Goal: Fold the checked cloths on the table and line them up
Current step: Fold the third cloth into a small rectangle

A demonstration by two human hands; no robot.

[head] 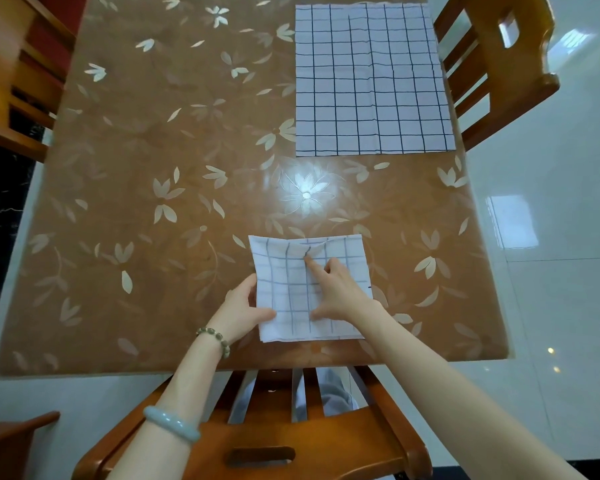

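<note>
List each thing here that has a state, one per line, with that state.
Near cloth: folded small, lying at the near edge of the table, its far edge slightly puckered.
Far cloth: spread flat and large at the far right, no hand on it.
Left hand: grips the near cloth's left edge, thumb on top.
Right hand: rests on the near cloth, straight index finger pressing it down.

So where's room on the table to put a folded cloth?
The left half of the table is bare, beside both cloths. A bare strip also lies between the spread cloth and the folded cloth. The near middle is crowded: left hand and right hand are on it.
</note>
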